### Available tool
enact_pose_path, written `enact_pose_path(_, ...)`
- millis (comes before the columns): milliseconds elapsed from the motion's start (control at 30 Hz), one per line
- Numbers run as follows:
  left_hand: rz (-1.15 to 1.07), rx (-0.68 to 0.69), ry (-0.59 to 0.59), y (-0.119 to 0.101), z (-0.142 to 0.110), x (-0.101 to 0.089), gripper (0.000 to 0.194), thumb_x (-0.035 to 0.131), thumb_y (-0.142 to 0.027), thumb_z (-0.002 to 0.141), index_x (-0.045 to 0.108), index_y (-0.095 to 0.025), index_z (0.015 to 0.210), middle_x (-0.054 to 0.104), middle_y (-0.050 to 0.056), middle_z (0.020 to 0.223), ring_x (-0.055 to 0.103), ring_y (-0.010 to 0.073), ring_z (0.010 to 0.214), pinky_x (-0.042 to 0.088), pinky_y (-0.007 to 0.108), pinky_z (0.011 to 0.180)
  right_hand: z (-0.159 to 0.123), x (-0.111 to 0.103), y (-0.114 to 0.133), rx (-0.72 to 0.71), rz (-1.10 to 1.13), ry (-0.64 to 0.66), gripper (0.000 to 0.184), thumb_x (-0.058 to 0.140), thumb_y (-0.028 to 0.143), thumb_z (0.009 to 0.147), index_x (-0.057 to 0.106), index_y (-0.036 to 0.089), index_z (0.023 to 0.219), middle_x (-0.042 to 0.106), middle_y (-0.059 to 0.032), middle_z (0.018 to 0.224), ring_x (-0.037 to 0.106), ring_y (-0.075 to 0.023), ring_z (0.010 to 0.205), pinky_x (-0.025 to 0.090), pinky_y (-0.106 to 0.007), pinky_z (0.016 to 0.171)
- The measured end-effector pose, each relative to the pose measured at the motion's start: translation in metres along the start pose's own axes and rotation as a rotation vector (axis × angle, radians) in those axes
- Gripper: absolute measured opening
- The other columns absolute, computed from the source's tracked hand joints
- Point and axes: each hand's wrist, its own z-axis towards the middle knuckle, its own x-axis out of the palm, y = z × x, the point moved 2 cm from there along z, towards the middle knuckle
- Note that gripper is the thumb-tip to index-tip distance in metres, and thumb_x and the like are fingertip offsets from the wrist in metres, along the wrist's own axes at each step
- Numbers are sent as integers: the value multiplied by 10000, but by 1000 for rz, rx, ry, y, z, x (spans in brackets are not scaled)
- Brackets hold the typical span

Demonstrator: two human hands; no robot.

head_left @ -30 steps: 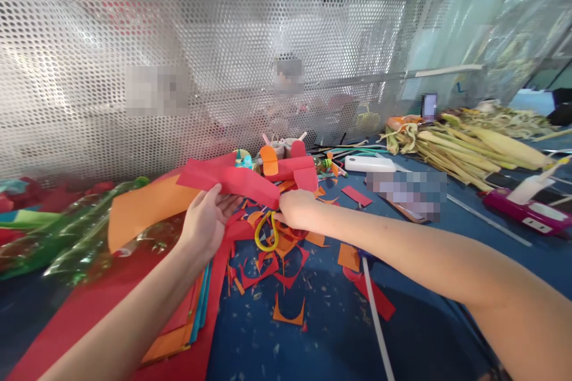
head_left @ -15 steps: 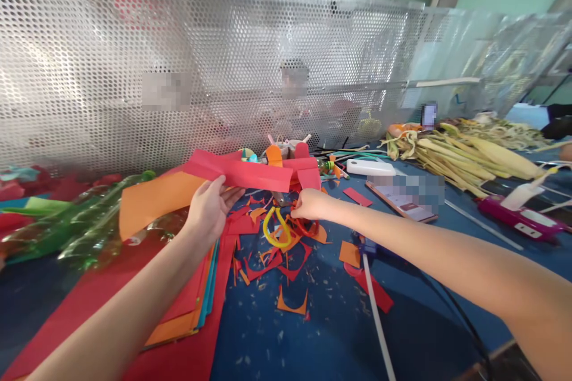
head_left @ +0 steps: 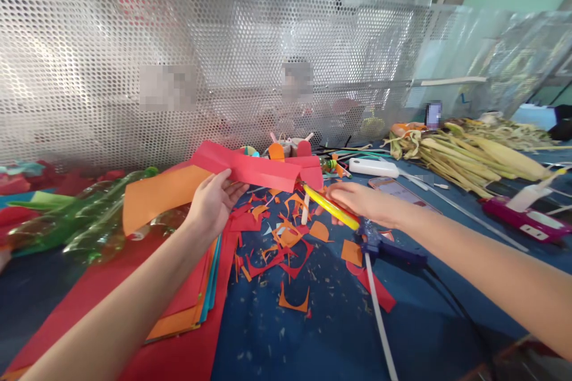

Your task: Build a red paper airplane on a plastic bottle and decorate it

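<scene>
Two hands show in the head view: the left hand (head_left: 214,199) pinches a red paper strip (head_left: 263,172) between thumb and fingers, above the surface (head_left: 263,333); the right hand (head_left: 357,199) has its fingers curled around a blurred yellow handle (head_left: 330,205), near the blue glue gun (head_left: 388,248).

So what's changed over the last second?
The right hand has moved right and picked up the yellow-handled scissors from among the paper scraps; they now point at the red strip's right end. Same as before: the left hand holds the red strip, and the scraps lie scattered.
</scene>
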Motion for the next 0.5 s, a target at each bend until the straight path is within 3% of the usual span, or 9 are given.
enact_pose_path(100, 32, -14, 54, 3, 1, 0, 330, 577, -334, 894, 551, -177, 1184, 582, 87, 1195, 606, 226, 988, 530, 436, 814, -3, -6, -6, -6, 203, 54, 302, 381, 333, 896, 617, 148, 860, 622, -54, 727, 589, -162, 690, 466, -255, 604)
enact_pose_path(200, 74, -30, 102, 6, 4, -1, 326, 578, -331, 894, 552, -177, 1180, 584, 86, 1192, 607, 224, 985, 531, 433, 812, -6, -7, -15, -8, 345, 81, 224, 566, 374, 779, 595, 163, 848, 566, -14, 709, 520, -125, 611, 437, -235, 562)
enact_pose_path(367, 142, -44, 163, 9, 11, -6, 311, 578, -324, 894, 559, -176, 1168, 589, 83, 1180, 610, 218, 972, 533, 425, 804, -14, -3, -34, -41, 466, 147, 443, 795, 438, 619, 578, 175, 902, 440, 30, 748, 353, -67, 563, 332, -188, 498)
enact_pose_path(433, 162, -41, 183, 9, 13, -8, 307, 579, -321, 894, 561, -174, 1163, 593, 82, 1172, 612, 216, 965, 535, 422, 800, -16, 4, -42, -91, 616, 226, 447, 813, 436, 655, 576, 180, 934, 386, 44, 739, 275, -56, 554, 261, -169, 477)
enact_pose_path(500, 175, -31, 194, 8, 14, -10, 304, 580, -320, 894, 563, -173, 1159, 595, 81, 1166, 613, 214, 960, 536, 419, 796, -18, 13, -50, -106, 658, 293, 504, 695, 627, 710, 555, 188, 915, 308, 65, 687, 192, -63, 533, 220, -173, 460)
